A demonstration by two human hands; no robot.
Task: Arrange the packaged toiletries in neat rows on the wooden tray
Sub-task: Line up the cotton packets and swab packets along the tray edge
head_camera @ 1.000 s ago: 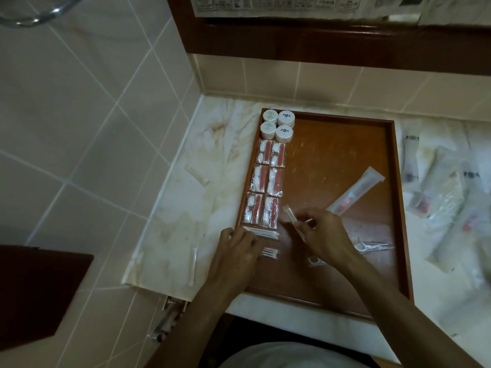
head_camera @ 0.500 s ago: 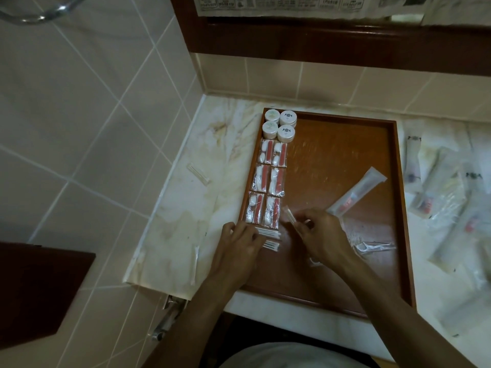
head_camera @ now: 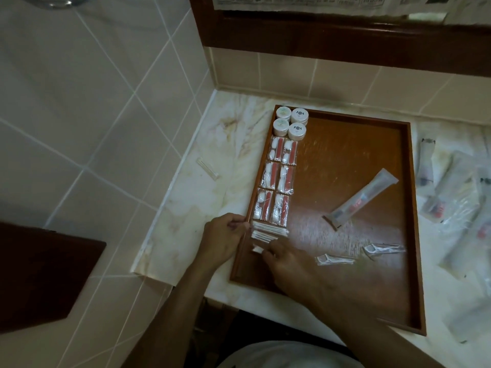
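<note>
Your wooden tray has one neat column down its left edge: four small white jars at the far corner, then six red-and-white sachets in pairs, then a short stack of thin white packets that you are building at the near end. That column looks close to finished, but by my reckoning most of the job is left.

Your left hand sits at the tray's left rim, fingers curled against the ends of the white packets; whether it pinches one or only steadies them, I cannot tell. Your right hand is blurred over the lowest packet, fingers bent down onto it; its grip is unclear.

Still loose on the tray are a bagged toothbrush lying askew and two wrapped floss picks. A heap of wrapped toiletries waits on the tabletop to the right, and one thin packet lies on it at the left.
</note>
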